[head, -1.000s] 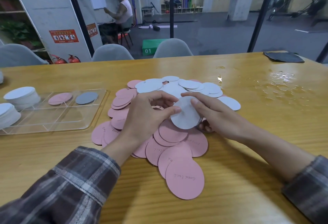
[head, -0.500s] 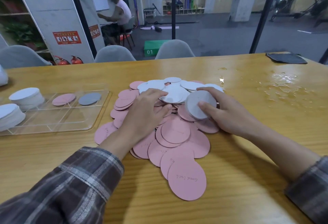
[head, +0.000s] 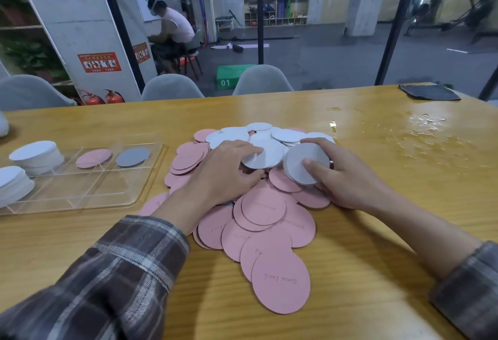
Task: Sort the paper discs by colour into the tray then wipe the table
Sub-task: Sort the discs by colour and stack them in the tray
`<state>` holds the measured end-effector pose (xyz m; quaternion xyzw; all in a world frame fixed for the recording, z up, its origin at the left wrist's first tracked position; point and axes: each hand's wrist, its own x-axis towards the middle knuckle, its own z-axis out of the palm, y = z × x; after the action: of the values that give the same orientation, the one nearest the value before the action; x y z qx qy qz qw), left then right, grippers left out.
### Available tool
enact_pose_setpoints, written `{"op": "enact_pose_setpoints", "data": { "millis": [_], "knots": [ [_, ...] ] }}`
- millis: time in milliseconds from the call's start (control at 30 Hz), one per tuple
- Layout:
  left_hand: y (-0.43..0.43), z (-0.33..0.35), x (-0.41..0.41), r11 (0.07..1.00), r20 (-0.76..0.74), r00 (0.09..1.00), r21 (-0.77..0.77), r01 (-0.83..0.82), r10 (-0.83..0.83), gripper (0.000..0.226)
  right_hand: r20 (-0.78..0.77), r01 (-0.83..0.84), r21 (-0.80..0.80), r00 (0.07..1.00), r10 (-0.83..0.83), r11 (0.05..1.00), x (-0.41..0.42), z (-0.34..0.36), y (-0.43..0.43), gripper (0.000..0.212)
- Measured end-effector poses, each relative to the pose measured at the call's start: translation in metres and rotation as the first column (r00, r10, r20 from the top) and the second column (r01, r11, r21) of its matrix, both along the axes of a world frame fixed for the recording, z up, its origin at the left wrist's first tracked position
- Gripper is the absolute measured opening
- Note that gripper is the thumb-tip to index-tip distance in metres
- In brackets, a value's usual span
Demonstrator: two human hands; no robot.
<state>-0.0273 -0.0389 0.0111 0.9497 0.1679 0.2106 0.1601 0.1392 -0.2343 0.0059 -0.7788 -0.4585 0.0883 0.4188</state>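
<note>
Both hands are on the heap (head: 258, 204) of paper discs, mid-frame on the desk (head: 377, 258). The right hand (head: 350, 178) is clamped on a held stack (head: 301, 161) of white discs, tilted up on edge: thumb pressed on its face, fingers wrapped behind. How many discs are in that stack can't be counted from here. The left hand (head: 226, 169) lies just left of it, fingertips on top of a white disc (head: 266, 157) and thumb tucked at its near edge. Whether it actually pinches that disc, I can't tell.

The heap splits by colour. Pink discs (head: 280, 283) fan towards the bottom of the frame and out to the left, at least a dozen showing, several with handwriting. White ones (head: 287, 135) sit along the upper side, at least six in view.

At the left of the frame is one clear tray (head: 140, 196) with dividers. Its upper row holds one pink disc (head: 93, 158) and, in the next compartment to the right, one grey disc (head: 132, 156). Two white stacks sit at its left end, one higher in the frame (head: 36, 155) and one lower (head: 13, 186), the lower cut by the frame edge.

At the upper right a wet patch (head: 423, 134) glistens on the desk, and one dark cloth (head: 428, 92) lies at the far edge. Three grey chairs (head: 261, 80) line the far side, with two red extinguishers (head: 103, 98) behind them.
</note>
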Motion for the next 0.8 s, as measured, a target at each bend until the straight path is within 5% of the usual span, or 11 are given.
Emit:
{"op": "enact_pose_setpoints", "data": {
  "millis": [267, 467, 700, 800],
  "knots": [
    [-0.006, 0.002, -0.021, 0.995, -0.001, 0.995, 0.023, 0.102, -0.102, 0.046, -0.037, 0.038, 0.017, 0.999, -0.038, 0.999, -0.002, 0.004, -0.002, 0.031],
    [-0.014, 0.000, -0.029, 0.994, 0.004, 0.995, -0.041, 0.099, -0.098, 0.047, -0.205, 0.040, 0.082, 0.979, -0.022, 0.996, -0.008, 0.010, -0.003, 0.024],
    [-0.024, 0.004, -0.032, 0.941, 0.137, 0.990, -0.334, 0.062, -0.016, 0.066, -0.177, 0.005, 0.041, 0.984, 0.003, 0.999, -0.007, 0.004, 0.000, 0.027],
    [-0.022, 0.004, -0.031, 0.871, 0.156, 0.988, -0.485, 0.083, -0.008, 0.058, -0.176, 0.000, 0.044, 0.984, 0.008, 0.999, -0.007, 0.004, 0.000, 0.027]
  ]
}}
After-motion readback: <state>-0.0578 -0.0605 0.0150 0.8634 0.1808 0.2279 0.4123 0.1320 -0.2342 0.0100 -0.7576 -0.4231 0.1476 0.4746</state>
